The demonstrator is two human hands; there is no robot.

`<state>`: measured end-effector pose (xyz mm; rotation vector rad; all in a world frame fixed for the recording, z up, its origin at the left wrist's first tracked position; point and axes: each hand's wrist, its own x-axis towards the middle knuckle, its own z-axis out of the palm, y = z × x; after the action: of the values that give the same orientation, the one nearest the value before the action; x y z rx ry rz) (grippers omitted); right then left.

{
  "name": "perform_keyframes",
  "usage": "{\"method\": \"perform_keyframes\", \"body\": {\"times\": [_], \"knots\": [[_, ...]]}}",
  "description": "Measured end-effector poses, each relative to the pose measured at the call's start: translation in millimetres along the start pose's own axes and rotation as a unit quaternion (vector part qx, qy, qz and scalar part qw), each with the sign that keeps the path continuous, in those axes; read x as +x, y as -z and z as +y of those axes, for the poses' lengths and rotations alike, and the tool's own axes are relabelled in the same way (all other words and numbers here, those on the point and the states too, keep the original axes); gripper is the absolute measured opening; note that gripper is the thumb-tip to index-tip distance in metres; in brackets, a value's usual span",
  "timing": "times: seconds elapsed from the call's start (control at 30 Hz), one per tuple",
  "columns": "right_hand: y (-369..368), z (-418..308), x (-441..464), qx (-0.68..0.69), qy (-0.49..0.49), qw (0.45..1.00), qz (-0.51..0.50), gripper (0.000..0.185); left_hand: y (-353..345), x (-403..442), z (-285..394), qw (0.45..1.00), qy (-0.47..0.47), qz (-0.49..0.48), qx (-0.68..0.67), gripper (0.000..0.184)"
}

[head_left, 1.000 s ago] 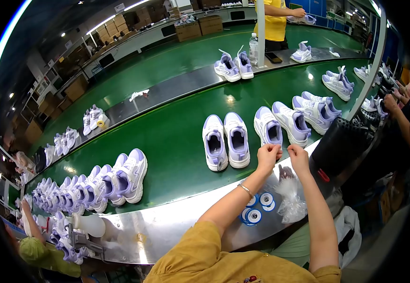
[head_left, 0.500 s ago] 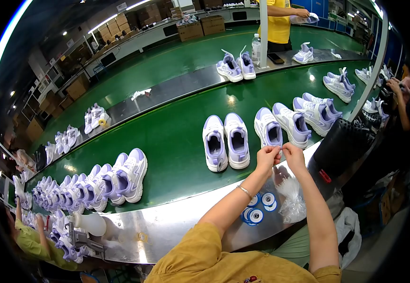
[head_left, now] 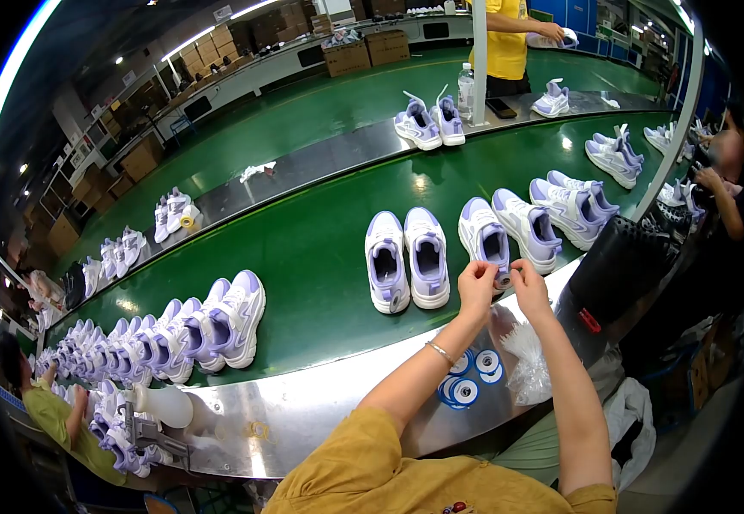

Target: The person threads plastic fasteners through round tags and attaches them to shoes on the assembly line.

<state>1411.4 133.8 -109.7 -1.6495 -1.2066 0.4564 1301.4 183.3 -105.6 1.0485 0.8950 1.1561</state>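
Note:
My left hand (head_left: 477, 287) and my right hand (head_left: 529, 285) meet at the heel of a white and lavender sneaker (head_left: 480, 224), fingertips pinched. A small round tag (head_left: 502, 280) shows between them at the heel; whatever thin piece the fingers pinch is too small to make out. To the left stands a pair of matching sneakers (head_left: 427, 257), with a tag at the left one's heel. Below my wrists, several round blue-rimmed tags (head_left: 464, 392) lie on the metal ledge (head_left: 303, 420), beside a bundle of clear plastic strands (head_left: 528, 364).
More sneakers (head_left: 530, 227) stand right on the green belt (head_left: 312, 283); a long row (head_left: 239, 319) fills the left. A black cylinder (head_left: 620, 265) and a metal post (head_left: 672, 128) flank my right. A white container (head_left: 166, 405) sits left. Co-workers are at both sides and across.
My hands have shifted slightly, and the round tag between them now shows more plainly at the heel. The co-workers at left and right have changed posture.

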Motion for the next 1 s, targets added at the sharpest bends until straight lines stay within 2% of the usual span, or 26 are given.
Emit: {"method": "perform_keyframes", "body": {"times": [0.17, 0.23, 0.33, 0.47, 0.5, 0.6, 0.63, 0.67, 0.77, 0.83, 1.0], "knots": [[8, 7, 0, -0.003, 0.03, 0.999, 0.009, 0.013, -2, 3, 9, 0.997, -0.065, -0.012, 0.042, 0.008], [10, 23, 3, -0.047, 0.098, 0.994, 0.026, 0.008, -5, 3, 14, 0.995, -0.081, -0.016, 0.056, 0.008], [22, 23, 7, -0.077, 0.072, 0.994, 0.029, 0.008, -8, 2, 19, 0.993, -0.103, -0.041, 0.047, 0.007], [33, 7, 10, -0.085, 0.141, 0.983, 0.078, 0.008, -10, 3, 15, 0.978, -0.139, -0.068, 0.142, 0.009], [35, -3, 10, -0.065, 0.15, 0.983, 0.083, 0.007, -11, 3, 15, 0.966, -0.164, -0.077, 0.183, 0.01], [32, -16, 13, -0.021, 0.175, 0.98, 0.094, 0.009, -17, 1, 17, 0.953, -0.2, -0.105, 0.2, 0.009], [30, -18, 13, 0.004, 0.191, 0.977, 0.1, 0.011, -18, 1, 18, 0.961, -0.16, -0.126, 0.188, 0.008], [29, -20, 14, 0.004, 0.191, 0.977, 0.1, 0.011, -19, 1, 19, 0.961, -0.16, -0.126, 0.189, 0.008], [23, -22, 17, 0.043, 0.178, 0.977, 0.11, 0.011, -19, 3, 20, 0.958, -0.122, -0.158, 0.207, 0.007], [19, -17, 20, 0.2, 0.04, 0.976, 0.071, 0.011, -19, 5, 17, 0.957, -0.141, -0.142, 0.212, 0.008], [28, -22, 22, 0.271, -0.022, 0.962, 0.022, 0.01, -17, 6, 22, 0.957, -0.114, -0.153, 0.218, 0.009]]}}
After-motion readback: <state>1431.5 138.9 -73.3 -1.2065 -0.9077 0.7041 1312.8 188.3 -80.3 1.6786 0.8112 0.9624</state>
